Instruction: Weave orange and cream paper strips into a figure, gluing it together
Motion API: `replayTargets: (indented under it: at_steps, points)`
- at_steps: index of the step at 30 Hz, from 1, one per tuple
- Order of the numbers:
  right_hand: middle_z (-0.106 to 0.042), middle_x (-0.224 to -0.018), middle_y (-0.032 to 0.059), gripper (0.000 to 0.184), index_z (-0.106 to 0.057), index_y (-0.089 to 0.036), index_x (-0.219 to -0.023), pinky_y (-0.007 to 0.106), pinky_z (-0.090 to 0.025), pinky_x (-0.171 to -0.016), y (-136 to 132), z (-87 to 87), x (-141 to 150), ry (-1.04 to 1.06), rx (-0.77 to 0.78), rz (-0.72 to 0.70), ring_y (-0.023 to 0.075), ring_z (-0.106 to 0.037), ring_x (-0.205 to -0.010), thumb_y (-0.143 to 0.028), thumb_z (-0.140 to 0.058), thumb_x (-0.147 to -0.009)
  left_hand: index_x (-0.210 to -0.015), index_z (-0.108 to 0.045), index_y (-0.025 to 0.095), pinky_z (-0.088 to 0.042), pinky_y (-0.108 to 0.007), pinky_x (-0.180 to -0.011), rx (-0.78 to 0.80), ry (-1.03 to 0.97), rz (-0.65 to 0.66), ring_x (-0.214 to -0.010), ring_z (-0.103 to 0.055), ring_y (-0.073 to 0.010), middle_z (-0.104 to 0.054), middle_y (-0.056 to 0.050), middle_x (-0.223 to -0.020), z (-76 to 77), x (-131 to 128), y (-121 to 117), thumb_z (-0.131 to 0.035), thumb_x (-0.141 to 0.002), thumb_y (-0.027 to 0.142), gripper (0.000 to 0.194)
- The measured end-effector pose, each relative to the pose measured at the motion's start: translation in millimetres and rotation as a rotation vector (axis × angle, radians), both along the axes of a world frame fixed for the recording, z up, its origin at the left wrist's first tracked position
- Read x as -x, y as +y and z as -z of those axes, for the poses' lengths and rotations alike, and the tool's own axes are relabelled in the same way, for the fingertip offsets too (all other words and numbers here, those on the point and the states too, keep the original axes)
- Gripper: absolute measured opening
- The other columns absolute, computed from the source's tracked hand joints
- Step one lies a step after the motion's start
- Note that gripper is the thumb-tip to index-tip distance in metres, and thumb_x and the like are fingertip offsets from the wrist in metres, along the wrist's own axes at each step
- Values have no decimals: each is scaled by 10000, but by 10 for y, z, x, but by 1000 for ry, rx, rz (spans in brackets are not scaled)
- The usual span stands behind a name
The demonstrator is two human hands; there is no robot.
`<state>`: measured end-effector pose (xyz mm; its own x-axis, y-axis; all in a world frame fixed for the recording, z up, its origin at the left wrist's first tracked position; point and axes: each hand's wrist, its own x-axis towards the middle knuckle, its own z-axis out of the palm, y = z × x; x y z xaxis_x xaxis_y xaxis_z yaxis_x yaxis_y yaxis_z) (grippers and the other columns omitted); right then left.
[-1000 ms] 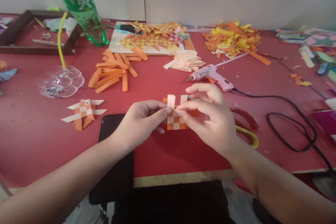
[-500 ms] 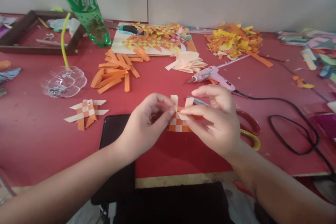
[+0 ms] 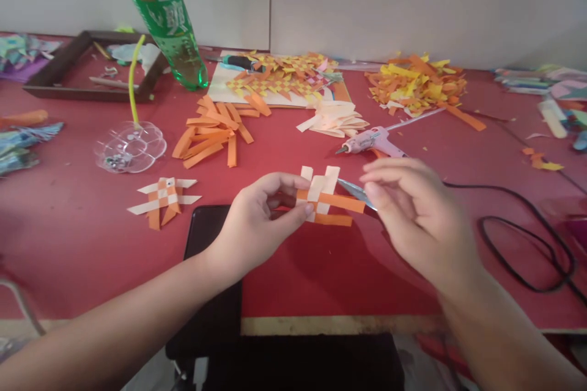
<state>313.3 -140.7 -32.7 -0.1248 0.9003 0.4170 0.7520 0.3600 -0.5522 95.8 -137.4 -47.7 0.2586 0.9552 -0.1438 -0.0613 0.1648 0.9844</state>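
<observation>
My left hand (image 3: 268,220) pinches a woven piece of paper strips (image 3: 314,195) by its left side, thumb in front. Cream strips stand up from the weave, while two orange strips (image 3: 337,200) reach out to the right. Just past their ends is my right hand (image 3: 413,214), fingers loosely curled and thumb near the index finger, with nothing visible in it. Scissors blades (image 3: 355,190) show behind the upper orange strip; my right hand hides the handles. A finished woven paper fish (image 3: 160,198) with a small eye lies to the left.
Orange strips (image 3: 215,128), cream strips (image 3: 334,117) and a pink glue gun (image 3: 373,142) lie beyond my hands. Farther back are a green bottle (image 3: 167,24), a heap of scraps (image 3: 419,85) and a dark frame (image 3: 87,95). A clear dish (image 3: 131,146) and black phone-like slab (image 3: 206,275) sit left.
My right hand has let go of the cream strip and moved right. The woven piece stays in my left hand, its orange strips now exposed. The view has shifted slightly.
</observation>
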Motion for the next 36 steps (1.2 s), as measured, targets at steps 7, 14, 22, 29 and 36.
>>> replayTargets:
  at_steps: [7,14,22,29,36]
  points:
    - [-712,-990,65,239,-629,-229,-1001,329,-534,-734,-298,91,-866,-444,186,128,217,-685,-876,-383,-471,-908,-952,-604,199,-545,-185,-684,56,-76,-51,-757,-626,-89,-642,23,-794,24,19,46,-714,-800,218,189]
    - [-658,-1079,138,375,-575,-152,-1143,366,-555,-708,-493,280,-1125,-684,110,-3,253,-681,-884,-292,-454,-816,-892,-595,207,-547,-186,-682,73,-114,6,-712,-606,-63,-602,43,-807,32,23,70,-710,-808,213,143]
    - [-593,-549,-15,264,-518,-232,-812,258,-397,-390,-348,190,-951,-518,129,254,181,-577,-441,-492,-556,-792,-879,-574,202,-529,-189,-678,56,-54,28,-702,-614,-63,-600,45,-820,36,33,68,-709,-806,224,155]
    - [-670,-740,35,518,-510,-220,-941,255,-464,-473,-519,0,-782,-589,-67,-9,178,-656,-565,-719,-428,-828,-908,-570,211,-524,-232,-750,25,30,44,-751,-647,-89,-606,40,-834,47,32,66,-683,-819,220,144]
    - [-684,-777,18,479,-527,-216,-923,278,-448,-441,-516,27,-732,-725,-137,-33,176,-663,-547,-680,-428,-856,-920,-578,195,-512,-249,-752,-24,100,100,-763,-645,-106,-636,15,-840,42,20,47,-662,-836,242,127]
